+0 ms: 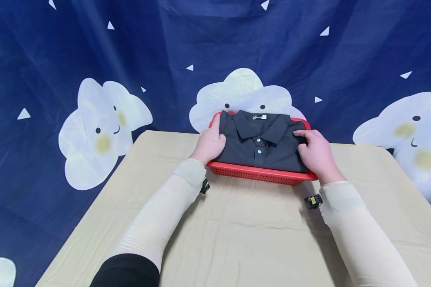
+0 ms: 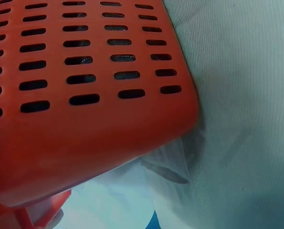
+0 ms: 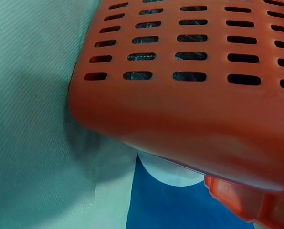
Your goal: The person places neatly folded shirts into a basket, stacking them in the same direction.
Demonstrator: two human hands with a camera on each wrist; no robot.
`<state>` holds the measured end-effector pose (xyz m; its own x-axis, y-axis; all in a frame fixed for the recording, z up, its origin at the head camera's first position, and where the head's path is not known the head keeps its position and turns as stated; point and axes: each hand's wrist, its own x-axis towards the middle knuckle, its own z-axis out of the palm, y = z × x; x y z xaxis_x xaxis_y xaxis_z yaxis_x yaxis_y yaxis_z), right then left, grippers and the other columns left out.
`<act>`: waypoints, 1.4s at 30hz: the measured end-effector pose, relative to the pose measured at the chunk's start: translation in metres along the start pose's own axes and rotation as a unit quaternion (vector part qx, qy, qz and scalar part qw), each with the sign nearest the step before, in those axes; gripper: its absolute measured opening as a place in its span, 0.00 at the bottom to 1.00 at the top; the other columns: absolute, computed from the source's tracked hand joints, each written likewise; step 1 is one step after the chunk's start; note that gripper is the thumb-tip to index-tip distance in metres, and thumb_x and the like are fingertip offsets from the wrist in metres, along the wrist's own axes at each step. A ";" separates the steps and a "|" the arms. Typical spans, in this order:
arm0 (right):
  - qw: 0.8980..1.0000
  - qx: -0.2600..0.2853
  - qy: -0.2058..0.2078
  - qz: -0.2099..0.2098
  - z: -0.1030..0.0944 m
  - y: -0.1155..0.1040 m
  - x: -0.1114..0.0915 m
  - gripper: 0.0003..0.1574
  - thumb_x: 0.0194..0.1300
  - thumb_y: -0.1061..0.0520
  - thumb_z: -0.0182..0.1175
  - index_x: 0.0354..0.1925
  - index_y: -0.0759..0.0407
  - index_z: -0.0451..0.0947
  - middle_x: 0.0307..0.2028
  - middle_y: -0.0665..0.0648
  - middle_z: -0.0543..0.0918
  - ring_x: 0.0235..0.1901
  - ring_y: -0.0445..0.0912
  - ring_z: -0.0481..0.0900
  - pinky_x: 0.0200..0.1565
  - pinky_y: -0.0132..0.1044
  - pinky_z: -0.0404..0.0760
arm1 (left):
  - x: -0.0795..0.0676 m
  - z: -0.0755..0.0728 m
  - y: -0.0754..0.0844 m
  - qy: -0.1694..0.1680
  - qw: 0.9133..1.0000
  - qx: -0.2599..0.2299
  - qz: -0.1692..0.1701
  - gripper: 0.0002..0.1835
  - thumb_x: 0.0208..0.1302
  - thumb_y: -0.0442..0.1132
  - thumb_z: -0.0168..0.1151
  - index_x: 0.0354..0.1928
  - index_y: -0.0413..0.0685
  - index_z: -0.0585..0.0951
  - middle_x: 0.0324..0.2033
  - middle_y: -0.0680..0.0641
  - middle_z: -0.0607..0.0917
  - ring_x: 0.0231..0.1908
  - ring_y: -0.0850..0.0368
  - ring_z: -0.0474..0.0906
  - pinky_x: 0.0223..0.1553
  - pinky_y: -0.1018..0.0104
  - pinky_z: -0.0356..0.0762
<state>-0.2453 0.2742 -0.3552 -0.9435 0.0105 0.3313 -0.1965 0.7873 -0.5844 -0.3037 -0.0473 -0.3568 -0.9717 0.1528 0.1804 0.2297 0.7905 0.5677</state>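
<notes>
A red plastic basket (image 1: 255, 172) with slotted walls holds a folded dark polo shirt (image 1: 237, 149), its collar and white buttons facing up. My left hand (image 1: 211, 142) grips the basket's left end, index finger along the rim and thumb on the inner side over the shirt; its other fingers are hidden. At the right end my right hand (image 1: 315, 153) grips the basket, its index finger and thumb reaching in over the shirt. The basket's slotted wall (image 2: 79, 88) fills much of the left wrist view, and the right wrist view shows the wall (image 3: 189, 105) at the other end.
The basket is at the far part of a table with a beige cover (image 1: 248, 239). Behind it hangs a dark blue curtain (image 1: 176, 36) printed with white clouds and triangles. A small black camera (image 1: 313, 201) is strapped under the right wrist.
</notes>
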 end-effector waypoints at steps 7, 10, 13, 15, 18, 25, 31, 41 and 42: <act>1.000 -0.010 -0.008 -0.001 0.001 -0.002 0.002 0.30 0.65 0.65 0.46 0.64 0.66 0.75 0.63 0.71 0.68 0.64 0.65 0.65 0.64 0.62 0.65 | 0.003 0.001 0.003 -0.030 0.995 0.090 0.010 0.37 0.73 0.42 0.47 0.81 0.54 0.52 0.47 0.43 0.86 0.59 0.45 0.77 0.68 0.48 0.59; 1.000 -0.003 -0.009 0.000 0.001 -0.003 0.002 0.30 0.67 0.64 0.48 0.65 0.65 0.74 0.65 0.71 0.65 0.66 0.65 0.62 0.65 0.62 0.63 | 0.004 0.002 0.005 -0.042 0.992 0.121 0.009 0.36 0.73 0.44 0.48 0.80 0.49 0.54 0.58 0.42 0.82 0.62 0.47 0.75 0.68 0.47 0.59; 1.000 0.002 -0.009 -0.003 0.000 -0.003 0.002 0.30 0.67 0.62 0.50 0.66 0.65 0.74 0.67 0.71 0.63 0.67 0.65 0.60 0.66 0.62 0.62 | 0.003 0.004 0.008 -0.052 0.988 0.143 0.010 0.36 0.73 0.45 0.48 0.80 0.47 0.55 0.61 0.42 0.81 0.61 0.48 0.76 0.69 0.47 0.58; 1.000 0.006 -0.010 -0.005 -0.001 -0.002 0.001 0.30 0.67 0.62 0.51 0.66 0.65 0.73 0.69 0.71 0.62 0.68 0.65 0.59 0.67 0.61 0.61 | 0.003 0.005 0.009 -0.058 0.986 0.155 0.010 0.36 0.73 0.46 0.49 0.79 0.46 0.56 0.60 0.43 0.82 0.61 0.49 0.76 0.70 0.46 0.55; 1.000 0.010 -0.009 -0.015 -0.001 0.000 0.001 0.31 0.68 0.60 0.53 0.67 0.66 0.72 0.71 0.70 0.59 0.70 0.65 0.57 0.69 0.61 0.59 | 0.002 0.007 0.009 -0.066 0.983 0.173 0.014 0.37 0.73 0.48 0.51 0.79 0.46 0.56 0.58 0.43 0.83 0.60 0.49 0.77 0.70 0.44 0.54; 0.996 -0.035 -0.040 -0.072 0.001 0.001 0.004 0.35 0.66 0.55 0.60 0.69 0.66 0.71 0.74 0.70 0.59 0.74 0.67 0.49 0.72 0.61 0.50 | 0.002 0.010 0.009 -0.071 0.974 0.214 0.016 0.38 0.72 0.51 0.54 0.78 0.45 0.57 0.57 0.44 0.83 0.58 0.48 0.77 0.68 0.43 0.56; 0.985 -0.119 -0.114 -0.048 0.007 0.000 0.006 0.39 0.69 0.50 0.58 0.71 0.68 0.66 0.72 0.75 0.60 0.74 0.68 0.48 0.72 0.66 0.43 | 0.002 0.015 0.009 -0.080 0.971 0.226 0.009 0.40 0.71 0.53 0.55 0.79 0.45 0.57 0.64 0.45 0.79 0.62 0.47 0.72 0.68 0.42 0.55; 0.975 -0.168 -0.147 0.000 0.009 -0.009 0.008 0.39 0.72 0.51 0.53 0.74 0.68 0.61 0.73 0.74 0.58 0.74 0.65 0.52 0.70 0.70 0.38 | 0.000 0.014 0.012 -0.062 0.968 0.241 0.021 0.38 0.71 0.52 0.55 0.77 0.44 0.59 0.68 0.44 0.72 0.65 0.46 0.62 0.68 0.41 0.54; 0.974 -0.170 -0.151 0.002 0.009 -0.009 0.008 0.39 0.73 0.50 0.53 0.74 0.68 0.60 0.73 0.74 0.58 0.74 0.65 0.52 0.69 0.71 0.37 | 0.000 0.014 0.013 -0.063 0.968 0.243 0.020 0.38 0.71 0.53 0.56 0.77 0.44 0.60 0.67 0.44 0.73 0.65 0.46 0.62 0.68 0.41 0.54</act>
<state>-0.2538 0.2620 -0.3540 -0.9897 -0.1266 0.0665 -0.1405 0.9467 -0.2897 -0.3018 -0.0288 -0.3612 -0.9684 0.2366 0.0783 0.2444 0.9632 0.1119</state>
